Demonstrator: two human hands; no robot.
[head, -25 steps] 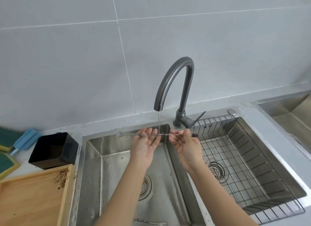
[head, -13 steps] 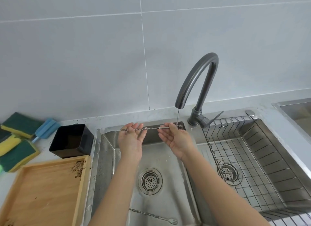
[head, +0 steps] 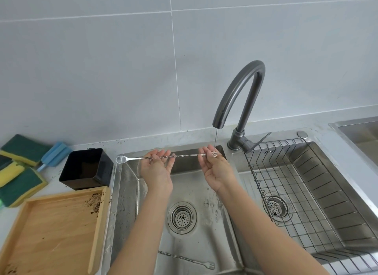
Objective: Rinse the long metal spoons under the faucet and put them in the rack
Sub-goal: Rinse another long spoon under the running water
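I hold a long twisted metal spoon [head: 184, 156] level across the left sink basin [head: 204, 240]. My left hand [head: 158, 169] pinches its shaft near the bowl end, which sticks out over the sink's left rim. My right hand [head: 216, 170] grips the other end, right under the thin stream from the dark grey faucet [head: 239, 94]. A second twisted spoon with a forked tip [head: 186, 259] lies on the basin floor near the front. The wire rack [head: 296, 195] sits in the right basin and holds no spoons that I can see.
A black square container [head: 87, 168] stands left of the sink. In front of it lies a wooden tray [head: 51, 233] with dark crumbs. Green and yellow sponges [head: 18, 172] and a blue brush [head: 54, 155] lie at the far left. Another sink edge [head: 358, 131] shows at far right.
The spoon has slid left, so the stream now hits its right end by my right hand instead of mid-shaft. The view has shifted left and down.
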